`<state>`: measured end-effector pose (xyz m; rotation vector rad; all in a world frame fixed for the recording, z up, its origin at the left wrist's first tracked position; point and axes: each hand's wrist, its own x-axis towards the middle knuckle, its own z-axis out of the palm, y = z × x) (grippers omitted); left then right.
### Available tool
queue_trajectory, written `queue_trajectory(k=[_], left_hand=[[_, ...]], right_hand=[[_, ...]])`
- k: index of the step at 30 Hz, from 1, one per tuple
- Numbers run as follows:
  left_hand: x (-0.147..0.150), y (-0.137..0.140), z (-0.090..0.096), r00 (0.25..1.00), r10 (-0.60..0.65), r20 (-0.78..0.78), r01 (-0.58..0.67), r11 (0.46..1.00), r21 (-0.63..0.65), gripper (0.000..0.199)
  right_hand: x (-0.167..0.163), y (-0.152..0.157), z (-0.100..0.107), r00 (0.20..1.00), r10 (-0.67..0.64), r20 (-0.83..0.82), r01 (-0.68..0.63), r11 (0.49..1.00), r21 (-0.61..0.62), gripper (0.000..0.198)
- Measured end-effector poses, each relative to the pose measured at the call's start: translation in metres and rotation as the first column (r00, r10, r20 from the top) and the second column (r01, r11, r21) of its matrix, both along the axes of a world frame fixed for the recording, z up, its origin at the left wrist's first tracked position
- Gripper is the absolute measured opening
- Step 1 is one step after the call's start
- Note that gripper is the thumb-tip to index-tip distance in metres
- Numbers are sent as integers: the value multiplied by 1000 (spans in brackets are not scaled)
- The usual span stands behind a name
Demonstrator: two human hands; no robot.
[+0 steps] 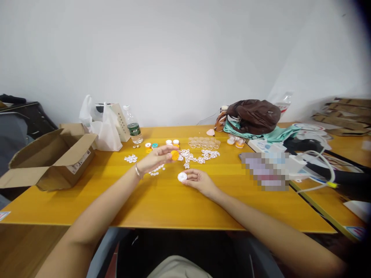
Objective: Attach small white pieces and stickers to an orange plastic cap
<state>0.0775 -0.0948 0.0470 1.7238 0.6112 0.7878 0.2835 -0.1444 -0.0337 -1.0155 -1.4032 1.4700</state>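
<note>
I see a yellow wooden worktop against a plain white wall. Left hand is raised over the worktop's middle, grip pinched on an orange disc at the fingertips. Right hand sits lower, just right of it, grip closed on a white disc close to the surface; I can't tell if it touches the wood.

Behind the hands, toward the far edge: scattered small white parts, a smaller pile to the left, a row of small coloured caps, clear cups.

Far-left corner: open cardboard box overhanging the left edge, white plastic bag beside it, water bottle upright just right of the bag. Far-right side: brown bag on teal cloth, a brown bottle next to it. Right edge: white cables and boxes, one patch blurred out. A second worktop adjoins on the right, with stacked cardboard at the wall.
</note>
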Motion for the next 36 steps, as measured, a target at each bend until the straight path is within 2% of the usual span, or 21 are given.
queue_trajectory(k=[2,4,8,15,21,26,31,36], left_hand=[[-3,-19,-4,996,-61,69,69,991,-113,34],[-5,-27,-8,993,-74,90,88,982,-167,32],[-6,-24,-15,996,-58,64,68,984,-166,30],[-2,-19,-28,991,-7,-131,9,1000,13,31],[3,-22,-31,985,41,-166,-24,994,105,29],[7,-30,-30,955,126,-268,-70,975,211,30],[13,-42,-26,923,185,-339,-30,909,415,28],[15,-47,-25,885,239,-400,53,801,596,26]], right_hand=[[0,-1,1,1000,-11,-11,11,1000,4,41],[0,-1,2,999,-33,-14,33,999,4,41],[1,-3,4,998,-59,-26,59,998,-9,42],[1,-3,3,998,-65,-6,65,998,5,42],[1,-2,2,998,-61,35,60,998,34,42],[1,-4,4,999,-33,40,32,999,31,40],[0,-4,1,999,-31,14,31,999,12,41],[-1,-5,0,1000,-7,-7,7,1000,10,39]])
